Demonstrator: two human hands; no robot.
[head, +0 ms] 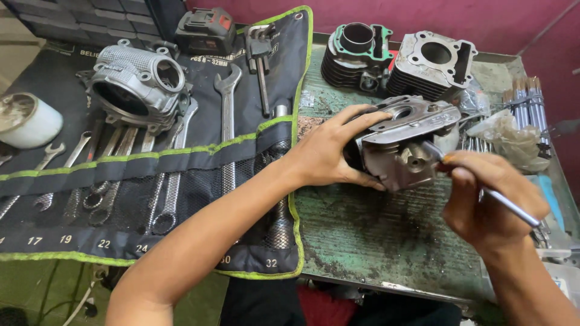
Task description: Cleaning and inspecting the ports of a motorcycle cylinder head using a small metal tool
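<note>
Working at a worn green metal bench set against a maroon wall, I steady a grey cylinder head near the bench's middle, my left hand clamped on its side and my right hand closed round a thin metal rod whose tip touches the head. Left of it, a black tool roll with green edging holds spanners in mesh pockets and carries a second cylinder head; two finned cylinder blocks stand behind.

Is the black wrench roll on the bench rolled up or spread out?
Spread out: the wrench roll lies flat, its wrenches showing in their pockets.
</note>
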